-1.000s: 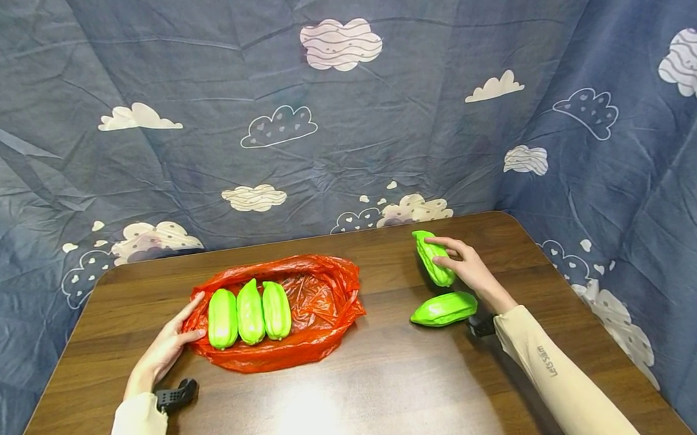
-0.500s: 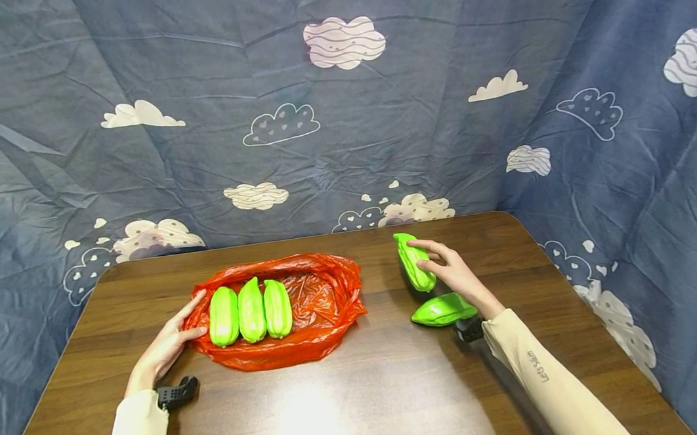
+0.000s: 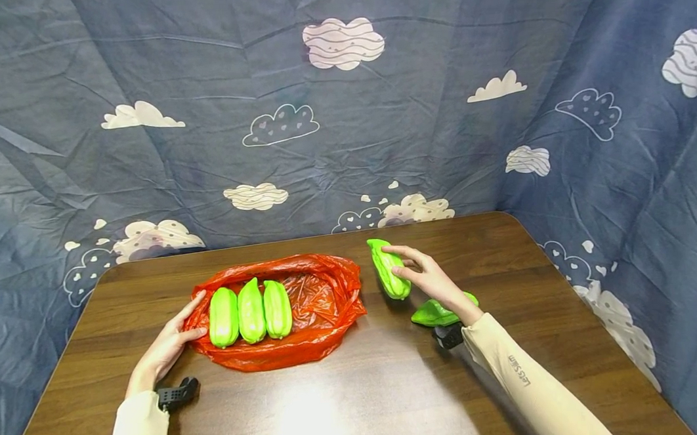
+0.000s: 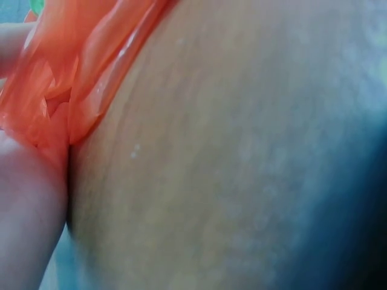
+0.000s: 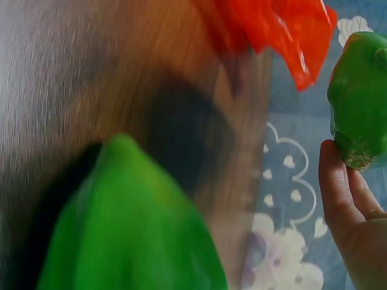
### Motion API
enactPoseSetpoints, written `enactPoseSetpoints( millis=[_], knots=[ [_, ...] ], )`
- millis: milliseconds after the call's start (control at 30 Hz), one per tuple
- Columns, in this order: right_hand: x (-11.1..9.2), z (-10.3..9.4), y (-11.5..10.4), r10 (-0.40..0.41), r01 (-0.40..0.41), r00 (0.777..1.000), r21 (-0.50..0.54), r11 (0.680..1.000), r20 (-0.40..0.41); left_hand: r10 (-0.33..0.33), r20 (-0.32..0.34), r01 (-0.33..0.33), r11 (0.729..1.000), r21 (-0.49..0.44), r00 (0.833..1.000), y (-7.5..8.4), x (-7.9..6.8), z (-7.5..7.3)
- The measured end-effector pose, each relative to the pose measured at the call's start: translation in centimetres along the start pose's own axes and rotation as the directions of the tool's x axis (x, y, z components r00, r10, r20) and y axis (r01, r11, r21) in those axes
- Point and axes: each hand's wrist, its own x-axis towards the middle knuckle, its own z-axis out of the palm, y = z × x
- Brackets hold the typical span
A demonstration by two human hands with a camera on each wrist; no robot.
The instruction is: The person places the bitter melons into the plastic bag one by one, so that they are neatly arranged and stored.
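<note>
My right hand (image 3: pixel 425 272) holds a ribbed, bright green gourd (image 3: pixel 390 269) above the table, right of the red plastic bag (image 3: pixel 273 361). Its thumb and fingers lie along the gourd's right side. In the right wrist view the gourd (image 5: pixel 363 99) shows beyond the fingers (image 5: pixel 338 187). Another such gourd (image 3: pixel 433 313) lies partly under the right wrist. Three green gourds (image 3: pixel 251 311) stand side by side in the bag's left half. My left hand (image 3: pixel 164 345) grips the bag's left edge; in the left wrist view, red film (image 4: pixel 91 72) covers part of the hand.
The brown wooden table (image 3: pixel 358 407) has a bright glare near its front. A dark blue curtain (image 3: pixel 281 63) with printed clouds hangs behind and to the right. Black cameras are strapped to both wrists (image 3: pixel 177 393). The bag's right half shows bare crumpled film (image 3: pixel 314 301).
My right hand has carried the gourd leftward, closer to the bag, and the right forearm now covers more of the gourd lying on the table. The left hand and bag stay still.
</note>
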Motion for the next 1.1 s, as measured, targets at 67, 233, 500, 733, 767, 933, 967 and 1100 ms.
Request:
enactPoseSetpoints(
  millis=[67, 233, 500, 733, 767, 933, 967, 1100],
  knots=[
    [0.0, 0.6, -0.1, -0.011, 0.011, 1.000, 0.001, 1.000, 0.010, -0.002, 0.000, 0.002, 1.000, -0.002, 1.000, 0.0, 0.0, 0.0],
    [0.2, 1.9, -0.3, -0.014, 0.013, 0.999, 0.024, 1.000, 0.044, -0.001, 0.005, 0.001, 1.000, -0.005, 1.000, 0.0, 0.0, 0.0],
    [0.7, 3.6, -1.5, -0.006, 0.003, 0.996, 0.031, 1.000, 0.090, -0.046, -0.017, 0.046, 0.999, 0.021, 0.999, 0.1, -0.1, 0.0],
    [0.5, 4.4, -5.4, -0.045, 0.045, 0.989, 0.003, 0.999, 0.144, -0.058, -0.027, 0.059, 0.998, 0.028, 0.998, 0.3, 0.0, 0.0],
    [0.5, 4.6, -5.6, -0.046, 0.047, 0.988, -0.002, 0.999, 0.148, -0.059, -0.027, 0.060, 0.998, 0.027, 0.998, 0.3, 0.0, 0.0],
    [0.8, 5.4, -6.4, -0.051, 0.052, 0.986, -0.002, 0.999, 0.158, -0.049, -0.026, 0.050, 0.998, 0.031, 0.998, 0.3, -0.1, 0.0],
    [0.8, 5.5, -6.5, -0.051, 0.051, 0.986, 0.004, 0.999, 0.159, -0.048, -0.025, 0.049, 0.998, 0.030, 0.999, 0.3, -0.1, 0.0],
    [1.3, 6.2, -6.6, -0.062, 0.063, 0.985, 0.001, 0.998, 0.162, -0.047, -0.024, 0.048, 0.998, 0.028, 0.999, 0.3, -0.1, 0.0]
  ],
)
